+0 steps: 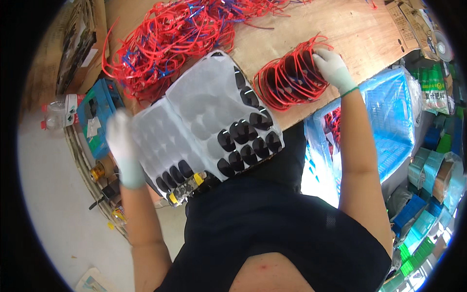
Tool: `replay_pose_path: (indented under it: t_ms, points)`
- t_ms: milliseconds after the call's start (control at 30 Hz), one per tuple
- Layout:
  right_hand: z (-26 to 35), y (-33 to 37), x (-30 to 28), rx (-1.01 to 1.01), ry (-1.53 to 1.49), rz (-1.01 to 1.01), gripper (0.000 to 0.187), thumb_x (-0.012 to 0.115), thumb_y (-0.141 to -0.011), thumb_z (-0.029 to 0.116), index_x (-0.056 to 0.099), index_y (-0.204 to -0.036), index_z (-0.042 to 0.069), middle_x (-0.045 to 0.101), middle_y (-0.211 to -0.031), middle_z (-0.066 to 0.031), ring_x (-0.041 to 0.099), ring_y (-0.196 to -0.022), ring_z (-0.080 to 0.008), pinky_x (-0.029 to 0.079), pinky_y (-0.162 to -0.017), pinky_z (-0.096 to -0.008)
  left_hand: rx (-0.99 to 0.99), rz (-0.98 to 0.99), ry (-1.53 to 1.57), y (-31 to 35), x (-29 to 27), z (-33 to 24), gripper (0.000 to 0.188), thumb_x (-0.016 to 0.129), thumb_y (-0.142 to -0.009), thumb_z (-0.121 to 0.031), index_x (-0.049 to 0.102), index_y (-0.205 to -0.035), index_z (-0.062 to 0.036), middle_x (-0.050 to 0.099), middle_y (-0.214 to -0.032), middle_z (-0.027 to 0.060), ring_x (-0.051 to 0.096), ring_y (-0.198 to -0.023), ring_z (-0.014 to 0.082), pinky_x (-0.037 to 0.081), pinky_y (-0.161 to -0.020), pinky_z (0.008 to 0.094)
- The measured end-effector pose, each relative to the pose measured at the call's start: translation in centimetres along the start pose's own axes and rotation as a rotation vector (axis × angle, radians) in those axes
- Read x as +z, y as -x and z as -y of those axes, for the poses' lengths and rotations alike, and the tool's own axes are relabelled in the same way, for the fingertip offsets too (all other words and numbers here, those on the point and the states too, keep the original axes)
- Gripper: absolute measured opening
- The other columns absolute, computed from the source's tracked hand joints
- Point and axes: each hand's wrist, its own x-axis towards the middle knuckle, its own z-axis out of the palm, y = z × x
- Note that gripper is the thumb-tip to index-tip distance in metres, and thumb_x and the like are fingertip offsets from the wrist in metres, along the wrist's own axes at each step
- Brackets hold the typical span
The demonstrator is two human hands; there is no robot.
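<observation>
My right hand (pixel 332 69), in a white glove, is at the right end of a row of red-rimmed sunglasses (pixel 290 73) with dark lenses, its fingers closed on the endmost pair. My left hand (pixel 120 141), gloved too, is smeared by motion beside the left edge of a lens tray (pixel 194 97), and its fingers cannot be made out. Several dark lenses (pixel 249 155) lie along the tray's near and right sides, partly under white sheeting. A yellow-and-black tool or strip (pixel 188 188) rests at the tray's near edge.
Across the far wooden table (pixel 340 19) spreads a tangled heap of red and blue glasses frames (pixel 165 46). A blue crate lined with plastic (pixel 389 131) stands right of my lap. At left are a blue box (pixel 95 117) and a plastic bottle (pixel 57 112).
</observation>
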Motion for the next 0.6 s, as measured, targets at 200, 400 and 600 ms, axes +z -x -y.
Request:
replay_pose_path:
  t_ms: [200, 400, 600]
  points:
    - [3.7, 1.7, -1.7, 0.139, 0.084, -0.097, 0.038, 0.057, -0.097, 0.032, 0.068, -0.118, 0.002, 0.07, -0.108, -0.0225, 0.068, -0.103, -0.0388, 0.053, -0.09, -0.0438, -0.697, 0.125, 0.348, -12.7, 2.7, 3.5, 0.067, 0.066, -0.091, -0.057, 0.056, -0.131, -0.0041, 0.064, -0.123, 0.0118, 0.06, -0.106, 0.0212, 0.047, -0.095, 0.0355]
    - [11.6, 9.6, 1.1, -0.161, -0.084, -0.414, 0.029, 0.066, -0.092, 0.019, 0.07, -0.115, 0.002, 0.072, -0.105, -0.0196, 0.069, -0.097, -0.0352, 0.054, -0.089, -0.0413, -0.657, 0.027, 0.461, -11.8, 2.0, 4.7, 0.04, 0.074, -0.088, -0.032, 0.064, -0.116, -0.0045, 0.066, -0.105, 0.01, 0.065, -0.091, 0.0216, 0.052, -0.086, 0.037]
    - [18.5, 14.4, 5.2, -0.162, 0.012, -0.094, 0.037, 0.074, -0.082, 0.021, 0.068, -0.113, 0.004, 0.067, -0.098, -0.0149, 0.065, -0.096, -0.0349, 0.052, -0.085, -0.0444, -0.495, -0.074, 0.875, -10.0, -2.5, 1.8, 0.015, 0.069, -0.093, -0.016, 0.068, -0.105, -0.0061, 0.069, -0.091, 0.0044, 0.066, -0.086, 0.0186, 0.053, -0.078, 0.0338]
